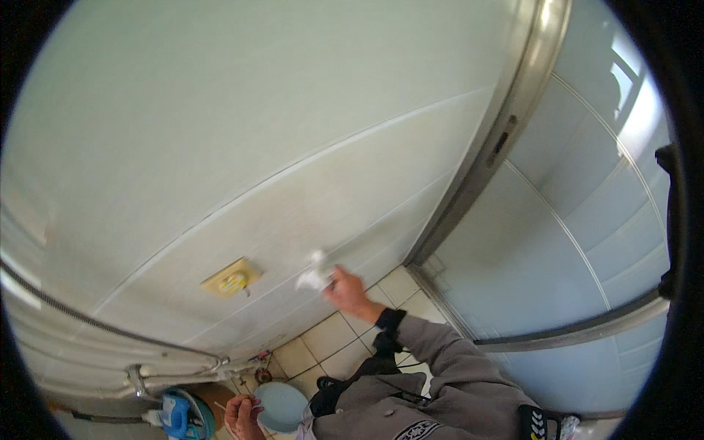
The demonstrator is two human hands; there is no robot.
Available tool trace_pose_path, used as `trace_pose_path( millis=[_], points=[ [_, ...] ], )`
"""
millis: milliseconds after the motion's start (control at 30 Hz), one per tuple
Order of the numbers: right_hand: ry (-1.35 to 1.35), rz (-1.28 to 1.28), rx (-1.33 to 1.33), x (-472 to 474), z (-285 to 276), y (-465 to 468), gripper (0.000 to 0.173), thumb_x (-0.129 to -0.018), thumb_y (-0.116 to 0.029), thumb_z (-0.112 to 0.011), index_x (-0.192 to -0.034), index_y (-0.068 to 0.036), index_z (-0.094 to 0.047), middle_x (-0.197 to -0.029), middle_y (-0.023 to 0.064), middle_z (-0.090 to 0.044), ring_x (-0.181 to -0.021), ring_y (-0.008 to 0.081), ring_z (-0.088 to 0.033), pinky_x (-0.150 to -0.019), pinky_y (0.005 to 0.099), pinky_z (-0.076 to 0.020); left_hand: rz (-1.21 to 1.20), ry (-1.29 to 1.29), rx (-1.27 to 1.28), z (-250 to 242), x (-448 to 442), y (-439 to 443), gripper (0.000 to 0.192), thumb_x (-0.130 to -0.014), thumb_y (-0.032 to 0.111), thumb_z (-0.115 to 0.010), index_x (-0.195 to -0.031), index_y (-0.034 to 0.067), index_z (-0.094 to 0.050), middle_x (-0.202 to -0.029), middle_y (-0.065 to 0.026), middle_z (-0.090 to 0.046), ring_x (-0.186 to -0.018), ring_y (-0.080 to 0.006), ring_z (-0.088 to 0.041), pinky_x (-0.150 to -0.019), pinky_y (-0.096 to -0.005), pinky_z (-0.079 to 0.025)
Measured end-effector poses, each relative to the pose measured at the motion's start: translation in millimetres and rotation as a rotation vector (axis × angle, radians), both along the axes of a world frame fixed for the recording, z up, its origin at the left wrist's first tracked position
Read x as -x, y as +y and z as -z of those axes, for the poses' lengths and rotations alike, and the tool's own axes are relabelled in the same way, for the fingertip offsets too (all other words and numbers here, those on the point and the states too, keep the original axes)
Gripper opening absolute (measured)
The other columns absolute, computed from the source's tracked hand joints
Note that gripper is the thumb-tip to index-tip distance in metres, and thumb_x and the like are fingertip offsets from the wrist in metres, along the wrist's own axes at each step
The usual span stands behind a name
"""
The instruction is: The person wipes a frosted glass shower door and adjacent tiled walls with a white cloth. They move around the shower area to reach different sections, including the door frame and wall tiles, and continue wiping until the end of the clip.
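My right hand (349, 291) is stretched out toward the tiled wall (308, 220), its fingers closed on a crumpled white tissue or cloth (315, 272) that looks blurred. Whether the cloth touches the wall, I cannot tell. To its left, a yellowish wall plate (234, 278) is fixed on the tiles. Low in the picture, my left hand (242, 415) has its fingers pinched together around a thin white piece (220, 406), too small to name. Beside it, a pale blue basin (281, 408) rests on the tiled floor.
A metal-framed frosted sliding door (495, 247) stands at the right. Pipes and a metal tap (136, 379) run along the wall at lower left, above a bucket holding a blue bottle (176, 415). A corrugated hose (110, 324) crosses the left side. Floor tiles (330, 335) show below.
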State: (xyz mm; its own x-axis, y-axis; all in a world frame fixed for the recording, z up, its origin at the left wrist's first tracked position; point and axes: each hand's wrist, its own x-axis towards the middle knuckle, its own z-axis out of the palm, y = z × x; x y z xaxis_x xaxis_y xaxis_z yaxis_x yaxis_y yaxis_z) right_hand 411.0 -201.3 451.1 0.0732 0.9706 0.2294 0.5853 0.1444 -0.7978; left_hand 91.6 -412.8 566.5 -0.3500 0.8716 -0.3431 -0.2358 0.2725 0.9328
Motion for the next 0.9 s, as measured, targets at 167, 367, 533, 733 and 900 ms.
trace_pose_path(
  millis=[167, 367, 533, 733, 900],
  points=[
    [-0.132, 0.669, -0.08, -214.5, -11.8, 38.6, 0.027, -0.085, -0.018, -0.068, -0.103, -0.004, -0.054, -0.089, 0.0175, -0.068, -0.087, 0.0393, -0.066, -0.075, 0.0497, -0.0506, 0.12, 0.012, 0.013, 2.4, -30.5, 27.5, 0.015, -0.094, 0.011, -0.064, -0.107, 0.003, -0.066, -0.098, -0.0067, -0.068, -0.088, -0.0174, -0.065, -0.076, -0.0308, -0.054],
    [-0.275, 1.006, -0.201, -353.3, -34.4, 89.4, 0.028, -0.086, -0.017, -0.063, -0.109, -0.004, -0.053, -0.098, 0.0214, -0.068, -0.093, 0.0407, -0.065, -0.079, 0.0521, -0.0495, 0.127, 0.013, 0.034, -3.2, -63.8, 46.8, 0.016, -0.093, 0.008, -0.064, -0.108, 0.003, -0.066, -0.1, -0.0074, -0.069, -0.09, -0.0188, -0.067, -0.077, -0.0309, -0.055],
    [-0.298, 1.063, -0.144, -369.8, -31.1, 120.5, 0.029, -0.086, -0.011, -0.063, -0.114, -0.006, -0.055, -0.099, 0.0198, -0.067, -0.095, 0.0428, -0.063, -0.08, 0.0523, -0.0506, 0.125, 0.087, 0.041, -15.8, -79.8, 50.5, 0.016, -0.094, 0.013, -0.064, -0.106, 0.003, -0.065, -0.1, -0.0066, -0.067, -0.088, -0.0185, -0.064, -0.076, -0.031, -0.052],
    [-0.125, 0.799, -0.157, -294.9, -15.7, 94.5, 0.029, -0.083, -0.016, -0.067, -0.107, -0.002, -0.059, -0.095, 0.0185, -0.067, -0.091, 0.0419, -0.064, -0.08, 0.0489, -0.0501, 0.106, 0.132, 0.082, -14.6, -71.4, 46.1, 0.02, -0.094, 0.019, -0.063, -0.102, 0.001, -0.064, -0.101, -0.01, -0.064, -0.092, -0.0209, -0.063, -0.08, -0.0366, -0.051],
    [-0.25, 0.534, -0.103, -157.5, 3.8, 54.3, 0.033, -0.078, -0.021, -0.072, -0.104, -0.003, -0.061, -0.096, 0.0195, -0.067, -0.088, 0.0403, -0.066, -0.076, 0.0504, -0.051, 0.161, 0.062, 0.067, -9.4, -42.8, 38.3, 0.021, -0.095, 0.02, -0.062, -0.105, 0.001, -0.064, -0.101, -0.009, -0.065, -0.093, -0.0205, -0.064, -0.08, -0.0356, -0.051]
  ],
)
